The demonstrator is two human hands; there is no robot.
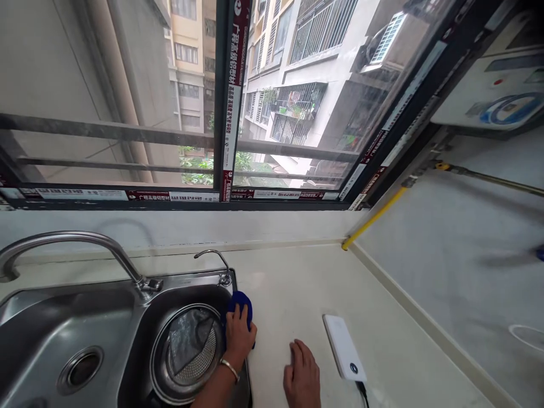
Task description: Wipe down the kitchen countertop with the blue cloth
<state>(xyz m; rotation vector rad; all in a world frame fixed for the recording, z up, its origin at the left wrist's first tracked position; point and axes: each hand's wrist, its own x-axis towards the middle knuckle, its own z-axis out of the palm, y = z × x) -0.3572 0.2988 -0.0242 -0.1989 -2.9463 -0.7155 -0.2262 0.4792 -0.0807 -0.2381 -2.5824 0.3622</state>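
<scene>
My left hand point(239, 335), with a bangle on its wrist, presses its fingers onto a blue cloth point(241, 299) at the right rim of the sink. The cloth drapes over the rim, and part of it is hidden under the hand. To the right, my right hand point(302, 371) rests on the pale countertop point(280, 294) with its fingers fairly straight and nothing in them. Inside the right basin sits a round metal pan point(156, 358) with a dotted base. A grey, crumpled sheet-like thing point(187, 334) lies in it.
A large curved faucet point(85, 237) and a slim small tap point(215, 253) rise behind the steel sink point(25, 317). A white power bank point(343, 347) with a black cable lies right of my hands. Along the wall runs a yellow pipe point(374, 219).
</scene>
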